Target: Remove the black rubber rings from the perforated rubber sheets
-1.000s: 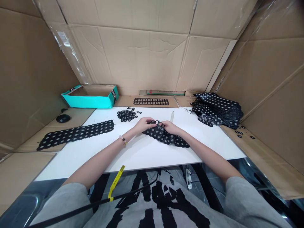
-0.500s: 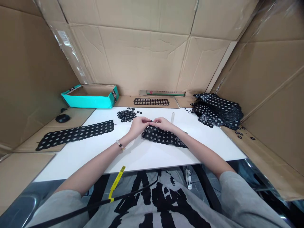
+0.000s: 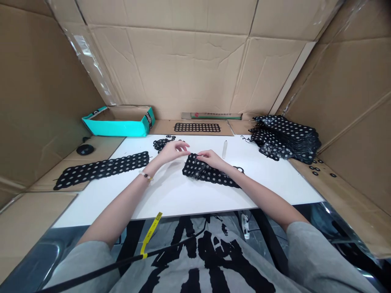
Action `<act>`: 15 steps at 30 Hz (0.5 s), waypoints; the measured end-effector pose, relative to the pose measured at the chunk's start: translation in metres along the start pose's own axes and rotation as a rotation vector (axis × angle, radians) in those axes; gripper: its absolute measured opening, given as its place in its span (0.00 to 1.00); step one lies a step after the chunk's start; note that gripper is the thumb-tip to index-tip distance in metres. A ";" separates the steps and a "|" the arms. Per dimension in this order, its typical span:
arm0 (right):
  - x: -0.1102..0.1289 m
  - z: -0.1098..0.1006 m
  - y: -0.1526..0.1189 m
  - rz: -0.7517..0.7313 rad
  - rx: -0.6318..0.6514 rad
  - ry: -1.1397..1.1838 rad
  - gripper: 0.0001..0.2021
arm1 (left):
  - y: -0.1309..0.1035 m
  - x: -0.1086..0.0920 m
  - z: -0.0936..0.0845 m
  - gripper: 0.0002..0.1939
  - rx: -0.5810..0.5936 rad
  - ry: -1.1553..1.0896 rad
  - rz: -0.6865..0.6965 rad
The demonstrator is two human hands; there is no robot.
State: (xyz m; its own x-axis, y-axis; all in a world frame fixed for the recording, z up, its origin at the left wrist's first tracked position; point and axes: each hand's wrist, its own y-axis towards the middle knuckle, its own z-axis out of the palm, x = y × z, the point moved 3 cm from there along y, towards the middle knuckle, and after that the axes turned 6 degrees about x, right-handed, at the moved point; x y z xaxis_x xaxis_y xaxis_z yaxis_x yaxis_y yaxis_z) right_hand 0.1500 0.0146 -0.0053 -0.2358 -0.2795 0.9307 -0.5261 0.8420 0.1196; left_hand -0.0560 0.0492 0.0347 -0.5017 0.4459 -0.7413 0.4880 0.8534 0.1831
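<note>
Since the earlier frame the left hand (image 3: 174,153) has drawn away leftward, thumb and fingers apart, partly hiding the black rings (image 3: 159,144) left of centre; the dotted strip (image 3: 210,176), mid-frame, now appears held by the right hand (image 3: 213,159) alone, fingertips pinched on its upper edge, its right end partly hidden behind the right forearm (image 3: 258,187).
</note>
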 end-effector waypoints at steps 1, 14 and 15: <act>0.000 0.001 0.000 -0.016 0.006 -0.005 0.14 | -0.001 -0.007 0.009 0.20 0.058 0.032 0.014; -0.005 0.005 -0.003 0.062 0.016 -0.067 0.21 | 0.002 0.043 -0.038 0.12 -0.496 -0.079 -0.211; -0.005 0.005 -0.003 0.064 0.009 -0.061 0.20 | 0.001 0.052 -0.049 0.12 -0.568 -0.064 -0.226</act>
State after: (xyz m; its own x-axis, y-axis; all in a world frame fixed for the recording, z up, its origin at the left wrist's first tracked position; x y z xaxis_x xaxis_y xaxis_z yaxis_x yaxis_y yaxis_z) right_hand 0.1488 0.0116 -0.0120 -0.3186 -0.2529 0.9135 -0.5154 0.8550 0.0570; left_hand -0.1164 0.0859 0.0281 -0.4960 0.2348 -0.8360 -0.0911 0.9434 0.3190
